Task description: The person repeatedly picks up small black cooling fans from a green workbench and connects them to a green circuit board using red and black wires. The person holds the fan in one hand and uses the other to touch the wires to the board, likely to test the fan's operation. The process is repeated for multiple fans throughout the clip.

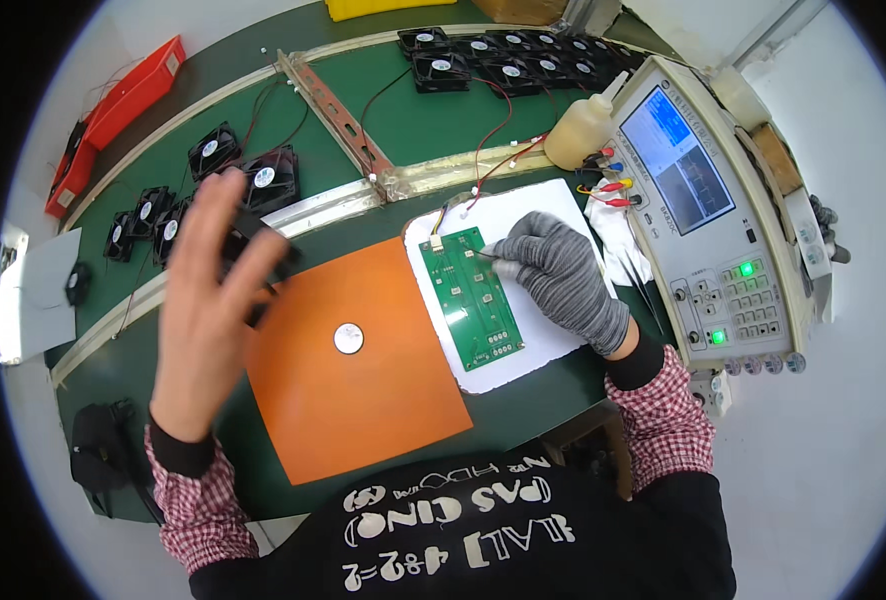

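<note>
My left hand (208,300) is bare and blurred, raised over the left edge of an orange mat (363,430). Its thumb and fingers close round a black, equally blurred thing that looks like a cooling fan (285,262), largely hidden by the hand. In a grey knitted glove, my right hand (558,270) pinches a thin dark pointed thing (480,252); its tip reaches over the upper part of a green circuit board (473,300). The board lies on a white foam sheet (553,345), with a white plug (436,242) and wires at its top left corner. A round white disc (348,339) lies on the mat.
Black fans (153,210) with wires lie at left; more stand in rows (508,75) at the back. A metal strip (338,115) crosses the green bench. On the right are a test instrument (678,160), a yellowish bottle (578,130) and tweezers (643,290). Red bins (133,95) sit far left.
</note>
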### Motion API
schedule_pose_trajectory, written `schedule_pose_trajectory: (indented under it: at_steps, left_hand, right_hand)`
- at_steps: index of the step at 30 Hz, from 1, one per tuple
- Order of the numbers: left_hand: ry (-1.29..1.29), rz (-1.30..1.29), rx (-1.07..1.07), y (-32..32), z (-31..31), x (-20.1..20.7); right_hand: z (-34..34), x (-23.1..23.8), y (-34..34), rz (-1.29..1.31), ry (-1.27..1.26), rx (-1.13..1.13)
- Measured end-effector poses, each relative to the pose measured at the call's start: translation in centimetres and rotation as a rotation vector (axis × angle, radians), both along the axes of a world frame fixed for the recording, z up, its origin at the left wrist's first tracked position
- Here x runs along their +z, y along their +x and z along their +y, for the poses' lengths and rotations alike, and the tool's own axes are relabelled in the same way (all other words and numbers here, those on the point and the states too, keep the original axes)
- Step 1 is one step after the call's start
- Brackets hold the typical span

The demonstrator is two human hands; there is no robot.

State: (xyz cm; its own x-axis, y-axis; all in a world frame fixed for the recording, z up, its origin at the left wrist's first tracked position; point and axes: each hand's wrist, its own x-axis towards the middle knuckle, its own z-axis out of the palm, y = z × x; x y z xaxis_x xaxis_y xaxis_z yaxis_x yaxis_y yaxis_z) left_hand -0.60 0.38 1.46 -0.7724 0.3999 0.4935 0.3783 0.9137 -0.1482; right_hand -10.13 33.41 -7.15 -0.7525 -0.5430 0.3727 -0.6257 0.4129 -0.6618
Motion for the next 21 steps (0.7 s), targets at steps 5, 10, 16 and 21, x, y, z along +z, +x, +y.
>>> schedule_pose_trajectory:
  at_steps: [5,10,16,21]
  left_hand:
    - [-0.126,-0.411,-0.35,2.0,3.9,-1.7]
    - [0.31,-0.357,-0.163,1.3,1.7,-4.2]
    - [0.284,-0.419,-0.1,2.5,4.5,-5.5]
    - [0.217,-0.088,-0.278,3.5,4.4,-3.0]
  right_hand:
    - [-1.5,-1.2,0.3,-0.106,-0.099,0.016]
    - [-1.5,-1.9,0.3,0.005,-0.079,0.065]
    - [-1.8,-1.6,0.3,0.114,-0.024,0.079]
    - [-1.3,-2.9,-0.1,-0.047,-0.068,0.126]
